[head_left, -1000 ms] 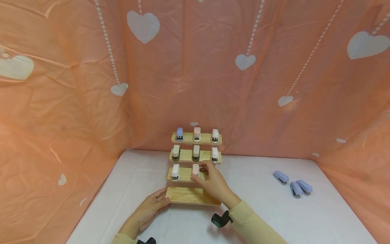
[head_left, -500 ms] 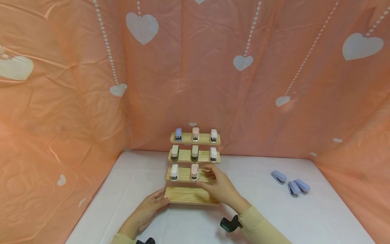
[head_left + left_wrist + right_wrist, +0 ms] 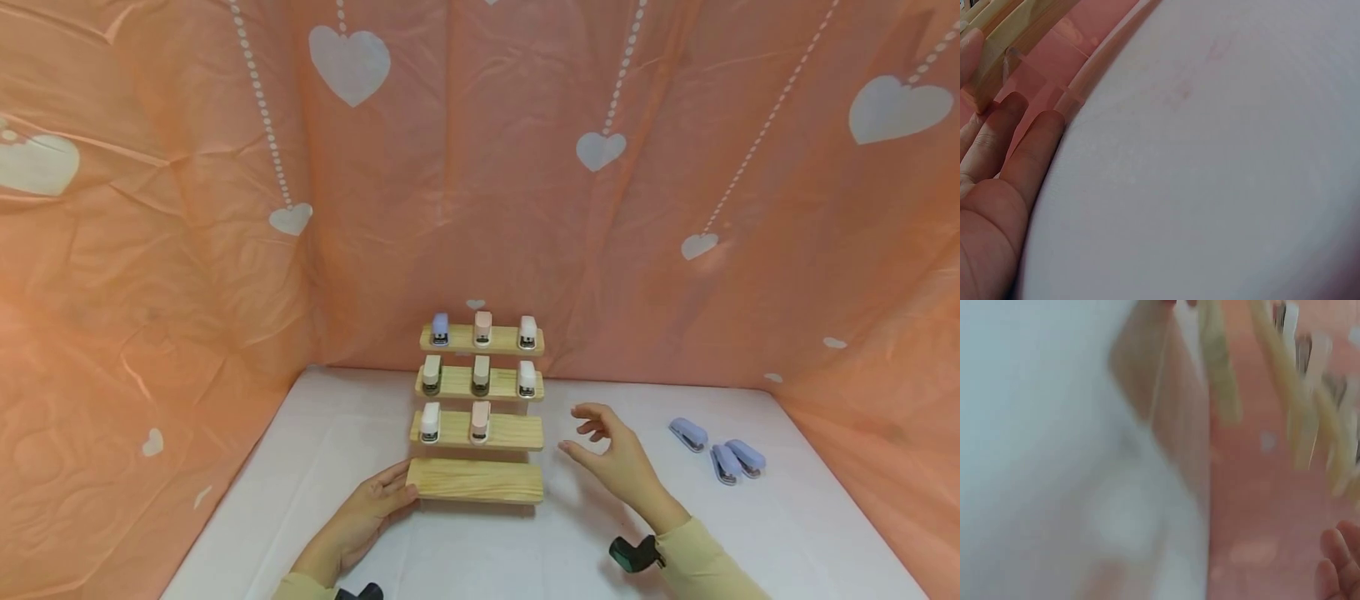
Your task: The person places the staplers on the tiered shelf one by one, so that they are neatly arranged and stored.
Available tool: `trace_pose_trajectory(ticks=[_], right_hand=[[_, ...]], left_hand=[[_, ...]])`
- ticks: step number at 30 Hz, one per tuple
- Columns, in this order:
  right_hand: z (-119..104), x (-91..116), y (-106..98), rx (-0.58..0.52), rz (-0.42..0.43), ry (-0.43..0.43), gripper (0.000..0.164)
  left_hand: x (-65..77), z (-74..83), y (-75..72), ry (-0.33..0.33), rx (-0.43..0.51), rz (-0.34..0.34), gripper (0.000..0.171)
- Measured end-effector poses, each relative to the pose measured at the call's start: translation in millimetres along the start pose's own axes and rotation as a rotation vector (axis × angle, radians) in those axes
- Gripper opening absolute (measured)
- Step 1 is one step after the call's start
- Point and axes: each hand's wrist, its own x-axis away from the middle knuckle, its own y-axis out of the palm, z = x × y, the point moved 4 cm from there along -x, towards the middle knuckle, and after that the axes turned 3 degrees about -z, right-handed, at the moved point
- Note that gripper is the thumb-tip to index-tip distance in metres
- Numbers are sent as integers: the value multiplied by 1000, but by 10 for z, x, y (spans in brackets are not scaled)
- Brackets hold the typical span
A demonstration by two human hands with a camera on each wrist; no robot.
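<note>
A four-tier wooden display rack stands on the table, with mini staplers on its upper three tiers. My left hand holds the left end of the lowest tier, thumb on the board and fingers at its side and underneath. On the third tier from the top sit a white stapler and a pink stapler. To the right of the rack, my right hand hovers over the table with fingers loosely bent and holding nothing. Three lilac staplers lie on the table farther right.
White cloth covers the table. Pink-orange sheeting with white hearts hangs at the back and both sides. The second tier carries two beige staplers and a white one; the top tier holds lilac, pink and white staplers.
My right hand has let go of the pink stapler, which stays on the third tier, and moved right, away from the rack. The left hand has stayed at the lowest tier.
</note>
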Motion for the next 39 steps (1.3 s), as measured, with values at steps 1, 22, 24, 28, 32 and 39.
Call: trace_pose_trajectory(ticks=[1,22,24,28,32,39], right_hand=[[63,11,-53,15,11,16,53],[1083,91,-891,163,61,320,71],[1143,100,-957,164,49,348,73],[1221,113,-1077,151,23,386,80],[1297,113,-1156,180,-14,416,84],[1426,157,-1182,255,-90,458,81]], left_hand=[[-1,-1,-1,3,-2,-2,80],[-14,8,-1,8,-8,-4,81],[-6,9,1,11,-12,-8,80],[5,13,6,11,0,-17,80],[3,12,2,11,9,-14,81],[9,-5,-4,13,-4,-5,81]])
